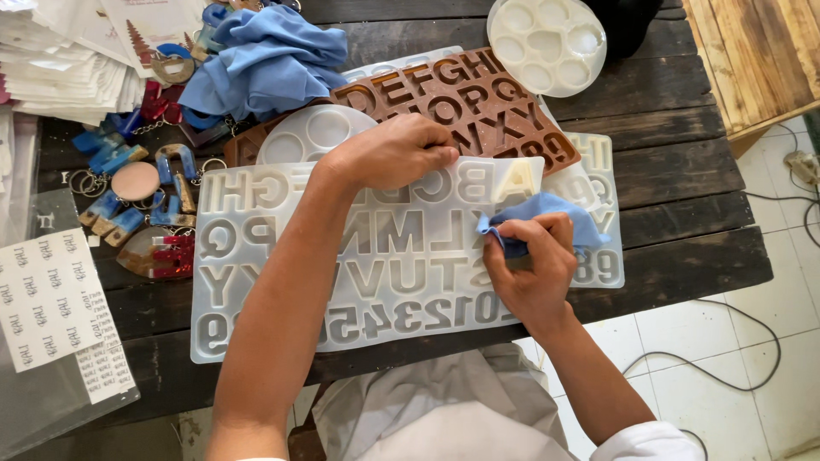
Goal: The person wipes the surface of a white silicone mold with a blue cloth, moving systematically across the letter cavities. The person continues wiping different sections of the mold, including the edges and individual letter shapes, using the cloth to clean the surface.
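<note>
While the left hand (397,154) pinches up the edge of the clear letter mold (282,299) on the dark table (683,213), the right hand (534,265), closed on a small blue cloth (547,209), should rub softly into each letter.
</note>
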